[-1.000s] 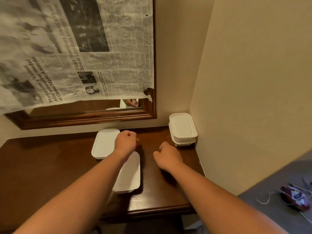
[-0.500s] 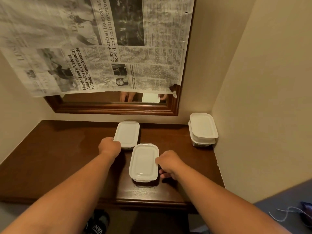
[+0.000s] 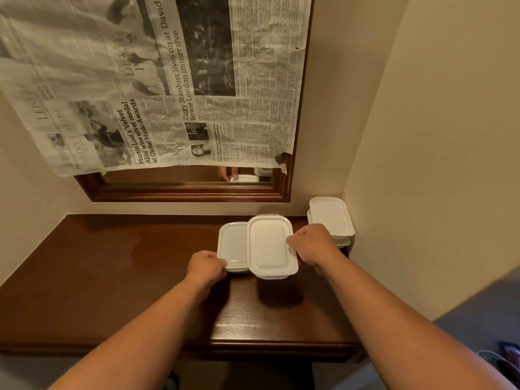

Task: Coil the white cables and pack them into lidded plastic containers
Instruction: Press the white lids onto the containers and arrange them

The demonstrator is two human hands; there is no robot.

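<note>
Two white lidded plastic containers sit side by side on the dark wooden desk (image 3: 112, 271). My right hand (image 3: 312, 243) grips the right edge of the nearer container (image 3: 270, 246), which is lifted above the desk and overlaps the other one. My left hand (image 3: 206, 267) holds the front left corner of the second container (image 3: 232, 246), which rests on the desk. A stack of two more lidded containers (image 3: 332, 218) stands in the back right corner against the wall. A bit of white cable (image 3: 489, 354) shows on the floor at the right edge.
A wood-framed mirror (image 3: 185, 190) hangs behind the desk, mostly covered by taped newspaper (image 3: 157, 88). Beige walls close in the desk at the back and the right. Grey carpet (image 3: 461, 342) lies to the right, with a dark object at the frame's edge.
My right hand has lifted the near container and carried it back and right, so that it now overlaps the other one. My left hand has shifted to the second container's front corner.
</note>
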